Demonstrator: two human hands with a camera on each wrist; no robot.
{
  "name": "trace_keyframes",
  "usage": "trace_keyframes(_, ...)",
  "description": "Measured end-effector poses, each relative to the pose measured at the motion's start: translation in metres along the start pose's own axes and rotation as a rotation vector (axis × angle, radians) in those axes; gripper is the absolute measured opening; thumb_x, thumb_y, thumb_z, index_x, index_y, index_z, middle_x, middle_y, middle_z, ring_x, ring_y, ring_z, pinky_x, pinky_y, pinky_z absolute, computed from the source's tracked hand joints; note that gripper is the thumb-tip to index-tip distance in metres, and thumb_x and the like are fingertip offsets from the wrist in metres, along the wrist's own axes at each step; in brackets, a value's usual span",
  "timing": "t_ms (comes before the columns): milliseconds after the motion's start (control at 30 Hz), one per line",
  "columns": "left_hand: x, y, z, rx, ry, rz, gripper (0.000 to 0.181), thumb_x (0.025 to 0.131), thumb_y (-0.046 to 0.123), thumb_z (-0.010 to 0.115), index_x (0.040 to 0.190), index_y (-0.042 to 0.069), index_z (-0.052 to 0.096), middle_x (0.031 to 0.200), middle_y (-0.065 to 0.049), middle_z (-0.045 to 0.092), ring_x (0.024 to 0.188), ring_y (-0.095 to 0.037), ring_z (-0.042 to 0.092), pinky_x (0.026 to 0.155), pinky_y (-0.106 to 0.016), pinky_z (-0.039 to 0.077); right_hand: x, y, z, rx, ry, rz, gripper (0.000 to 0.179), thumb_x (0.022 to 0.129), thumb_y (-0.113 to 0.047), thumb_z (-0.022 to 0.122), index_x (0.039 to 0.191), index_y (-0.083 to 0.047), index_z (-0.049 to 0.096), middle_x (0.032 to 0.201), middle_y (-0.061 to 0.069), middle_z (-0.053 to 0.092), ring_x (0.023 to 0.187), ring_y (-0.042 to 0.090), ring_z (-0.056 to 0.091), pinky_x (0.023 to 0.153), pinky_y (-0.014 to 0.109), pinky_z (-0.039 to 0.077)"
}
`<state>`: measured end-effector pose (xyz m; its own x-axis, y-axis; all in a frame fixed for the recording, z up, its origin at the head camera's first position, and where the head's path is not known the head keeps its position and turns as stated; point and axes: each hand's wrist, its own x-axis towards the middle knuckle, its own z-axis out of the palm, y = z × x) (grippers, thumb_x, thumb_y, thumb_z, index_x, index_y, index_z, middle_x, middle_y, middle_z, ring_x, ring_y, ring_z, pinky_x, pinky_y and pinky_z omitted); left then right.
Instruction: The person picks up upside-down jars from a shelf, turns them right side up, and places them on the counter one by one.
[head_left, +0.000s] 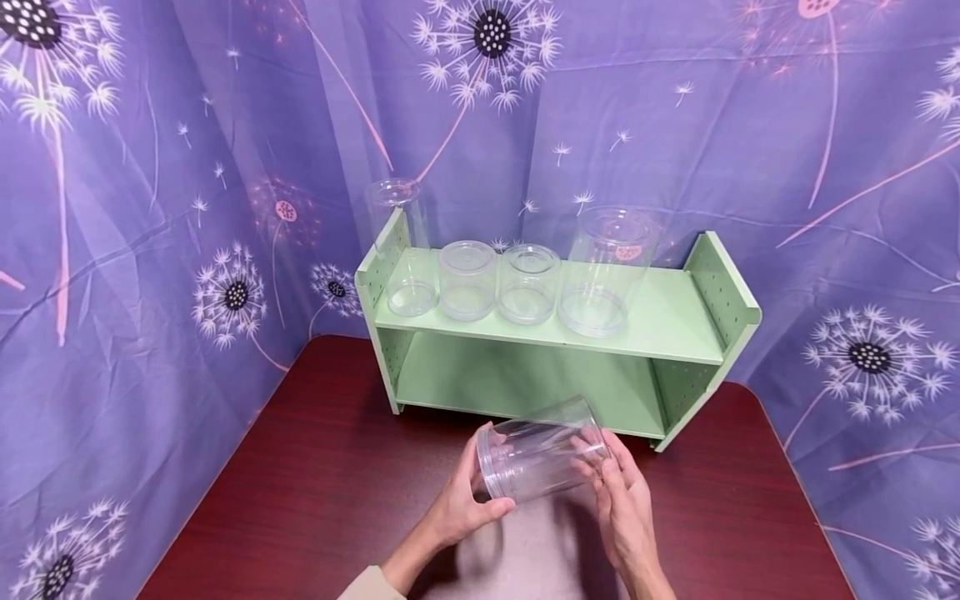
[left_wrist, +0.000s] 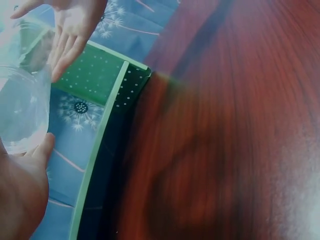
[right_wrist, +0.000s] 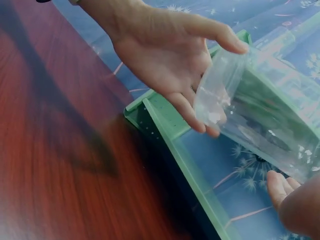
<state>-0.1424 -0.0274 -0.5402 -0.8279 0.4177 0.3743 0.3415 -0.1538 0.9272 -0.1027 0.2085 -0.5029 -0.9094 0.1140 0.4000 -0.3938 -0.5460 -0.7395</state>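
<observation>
A large clear plastic jar (head_left: 542, 462) lies tilted on its side in the air above the table, between both hands. At its ridged left end, my left hand (head_left: 459, 502) grips it, thumb in front and fingers behind. My right hand (head_left: 628, 510) holds the opposite end; some of its fingers show through the clear wall. In the right wrist view the left hand (right_wrist: 167, 60) spans the jar's end (right_wrist: 235, 95) between thumb and fingers. The left wrist view has the jar (left_wrist: 25, 110) at its left edge, with the right hand (left_wrist: 75, 30) above.
Behind the hands stands a green two-tier shelf (head_left: 525, 375) on a dark red table (head_left: 315, 500). Its upper tier holds a tall clear jar (head_left: 411, 296), two short jars (head_left: 467, 283) and a wide tall jar (head_left: 600, 283). Purple dandelion-print cloth (head_left: 637, 125) hangs around.
</observation>
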Motion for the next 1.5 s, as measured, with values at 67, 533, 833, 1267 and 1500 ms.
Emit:
trace_keyframes(67, -0.001, 0.002, -0.003, 0.009, 0.009, 0.014, 0.104, 0.080, 0.005, 0.079, 0.162, 0.001, 0.016, 0.153, -0.027, 0.039, 0.138, -0.029, 0.048, 0.111, -0.034, 0.044, 0.001, -0.002, -0.003, 0.030, 0.002, -0.008, 0.036, 0.109, 0.003, 0.036, 0.144, 0.005, 0.045, 0.138, 0.016, 0.063, 0.125, 0.024, 0.064, 0.105, 0.033, 0.051)
trace_keyframes(533, -0.006, 0.014, -0.038, 0.090, 0.066, 0.116, 0.108, 0.080, 0.000, 0.076, 0.162, -0.007, 0.007, 0.150, -0.036, 0.034, 0.136, -0.019, 0.049, 0.111, -0.028, 0.043, 0.019, -0.043, -0.028, -0.147, 0.087, -0.054, 0.036, 0.108, 0.006, 0.039, 0.143, 0.010, 0.048, 0.137, 0.023, 0.062, 0.124, 0.027, 0.064, 0.100, 0.034, 0.054)
trace_keyframes(833, -0.012, 0.028, -0.071, 0.297, 0.104, 0.120, 0.105, 0.078, 0.008, 0.080, 0.162, -0.004, 0.018, 0.146, -0.026, 0.044, 0.126, -0.025, 0.056, 0.107, -0.027, 0.046, 0.039, -0.078, -0.038, -0.228, 0.240, -0.119, 0.036, 0.106, 0.007, 0.047, 0.140, 0.015, 0.052, 0.126, 0.020, 0.069, 0.114, 0.025, 0.069, 0.094, 0.030, 0.057)
trace_keyframes(1267, -0.028, 0.054, -0.123, 0.529, 0.172, 0.060, 0.104, 0.075, 0.013, 0.083, 0.162, -0.001, 0.026, 0.147, -0.018, 0.046, 0.119, -0.018, 0.053, 0.098, -0.022, 0.046, 0.078, -0.138, -0.054, -0.439, 0.273, -0.318, 0.033, 0.102, 0.007, 0.055, 0.134, 0.015, 0.058, 0.119, 0.016, 0.073, 0.102, 0.019, 0.073, 0.091, 0.024, 0.056)
trace_keyframes(1500, -0.032, 0.071, -0.149, 0.623, 0.199, 0.032, 0.102, 0.076, 0.011, 0.083, 0.163, 0.009, 0.031, 0.149, -0.016, 0.046, 0.126, -0.016, 0.048, 0.103, -0.013, 0.035, 0.106, -0.168, -0.056, -0.509, 0.280, -0.379, 0.032, 0.098, 0.010, 0.059, 0.130, 0.014, 0.062, 0.115, 0.015, 0.073, 0.104, 0.019, 0.071, 0.088, 0.020, 0.056)
